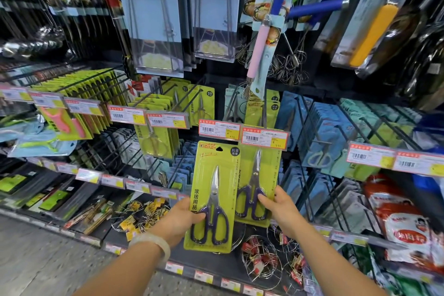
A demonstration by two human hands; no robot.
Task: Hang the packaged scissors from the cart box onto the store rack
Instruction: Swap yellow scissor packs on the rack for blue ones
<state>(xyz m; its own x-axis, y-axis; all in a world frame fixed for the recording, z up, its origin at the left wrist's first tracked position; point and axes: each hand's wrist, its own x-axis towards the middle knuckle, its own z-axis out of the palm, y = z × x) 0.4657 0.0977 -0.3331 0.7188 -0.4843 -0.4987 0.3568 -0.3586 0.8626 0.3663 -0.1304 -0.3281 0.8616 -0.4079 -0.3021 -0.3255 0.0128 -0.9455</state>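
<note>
Before the store rack (312, 127), my left hand (179, 217) pinched a lime-green carded scissors pack (212, 190); my right hand's (281, 209) fingers (265, 199) pinched a hanging twin pack (258, 175).

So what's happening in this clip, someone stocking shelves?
Yes. A person stands at a store rack of kitchen tools, holding two green scissors packs. The left hand grips the nearer pack by its lower edge, raised just under the price tags. The right hand steadies a second pack behind it, which seems to hang from a hook, though the tag hides its top. The nearer pack's hang hole is free, so it is not yet hung.
</note>
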